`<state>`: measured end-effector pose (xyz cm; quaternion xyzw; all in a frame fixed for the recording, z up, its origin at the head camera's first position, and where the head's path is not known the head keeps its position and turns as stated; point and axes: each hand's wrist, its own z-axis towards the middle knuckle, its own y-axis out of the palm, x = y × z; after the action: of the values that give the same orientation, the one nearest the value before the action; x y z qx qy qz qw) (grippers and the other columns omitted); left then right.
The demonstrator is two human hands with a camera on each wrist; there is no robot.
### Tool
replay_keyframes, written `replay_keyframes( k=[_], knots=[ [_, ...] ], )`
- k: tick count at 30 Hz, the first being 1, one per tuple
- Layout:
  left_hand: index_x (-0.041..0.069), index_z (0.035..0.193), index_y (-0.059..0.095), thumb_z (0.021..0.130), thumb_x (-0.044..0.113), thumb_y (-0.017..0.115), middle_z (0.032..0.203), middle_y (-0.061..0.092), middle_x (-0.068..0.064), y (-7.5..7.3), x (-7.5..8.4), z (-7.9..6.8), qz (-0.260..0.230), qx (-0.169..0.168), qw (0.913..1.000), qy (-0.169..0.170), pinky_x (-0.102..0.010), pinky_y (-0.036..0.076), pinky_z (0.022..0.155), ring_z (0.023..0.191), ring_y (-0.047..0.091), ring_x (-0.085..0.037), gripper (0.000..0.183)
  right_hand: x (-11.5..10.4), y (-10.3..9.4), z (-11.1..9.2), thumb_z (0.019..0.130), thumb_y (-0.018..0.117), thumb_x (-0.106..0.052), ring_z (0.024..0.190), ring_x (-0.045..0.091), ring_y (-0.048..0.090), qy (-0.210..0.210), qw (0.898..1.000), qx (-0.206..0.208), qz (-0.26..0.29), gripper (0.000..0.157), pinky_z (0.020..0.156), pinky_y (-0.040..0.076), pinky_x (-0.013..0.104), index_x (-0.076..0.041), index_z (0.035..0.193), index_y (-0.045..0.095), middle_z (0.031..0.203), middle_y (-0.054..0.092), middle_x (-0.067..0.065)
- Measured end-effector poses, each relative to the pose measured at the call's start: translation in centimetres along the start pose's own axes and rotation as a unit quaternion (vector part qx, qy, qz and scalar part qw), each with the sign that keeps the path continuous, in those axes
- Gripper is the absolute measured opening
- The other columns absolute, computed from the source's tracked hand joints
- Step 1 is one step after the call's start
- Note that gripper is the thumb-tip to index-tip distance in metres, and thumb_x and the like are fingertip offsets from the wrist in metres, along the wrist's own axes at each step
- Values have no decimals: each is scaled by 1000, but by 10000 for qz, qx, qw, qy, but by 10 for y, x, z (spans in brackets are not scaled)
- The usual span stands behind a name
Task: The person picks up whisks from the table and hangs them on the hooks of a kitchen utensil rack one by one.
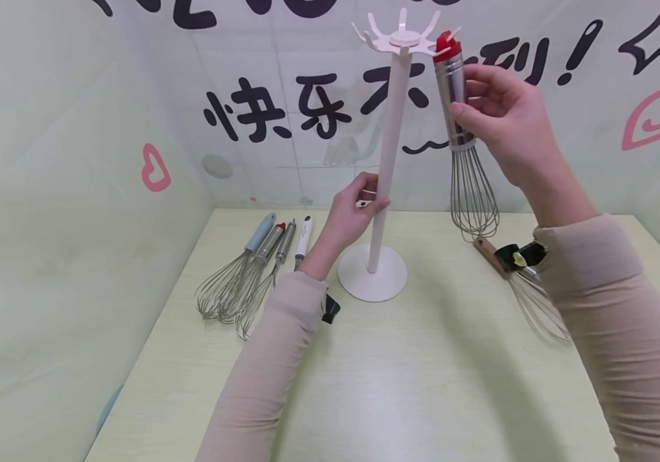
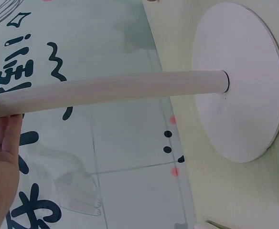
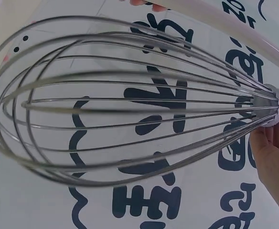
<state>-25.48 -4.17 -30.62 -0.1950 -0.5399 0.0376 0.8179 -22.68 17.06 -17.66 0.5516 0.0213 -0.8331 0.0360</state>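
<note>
A white stand has a slim pole (image 1: pixel 395 122), a round base (image 1: pixel 364 285) on the table and a ring of upturned hooks (image 1: pixel 404 40) on top. My left hand (image 1: pixel 346 218) holds the pole around its middle; the left wrist view shows the fingers (image 2: pixel 5 138) against it. In my right hand (image 1: pixel 506 122) is a whisk (image 1: pixel 451 83) with a steel handle and red end cap, its wires hanging downward. The cap is up at the right-hand hooks; whether a hook passes through it I cannot tell. The whisk's wire loops (image 3: pixel 130 83) fill the right wrist view.
Several whisks (image 1: pixel 260 240) lie side by side on the table at left, one with a white handle (image 1: pixel 303 236) partly behind my left arm. Another whisk with a wooden handle (image 1: pixel 488 255) lies at right, partly behind my right sleeve. A printed cloth (image 1: pixel 249 154) hangs behind.
</note>
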Motion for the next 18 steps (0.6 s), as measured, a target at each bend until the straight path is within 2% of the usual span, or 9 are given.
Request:
replay_keyframes(
  k=[18],
  knots=[
    [1, 120, 55, 91, 12, 63, 113, 64, -18, 0, -1, -1, 1, -26, 10000, 21, -29, 58, 87, 103, 65, -29, 32, 10, 13, 3, 87, 62, 4, 93, 16, 61, -47, 9960, -354, 822, 32, 75, 55, 19, -9, 116, 60, 103, 57, 7]
  ],
)
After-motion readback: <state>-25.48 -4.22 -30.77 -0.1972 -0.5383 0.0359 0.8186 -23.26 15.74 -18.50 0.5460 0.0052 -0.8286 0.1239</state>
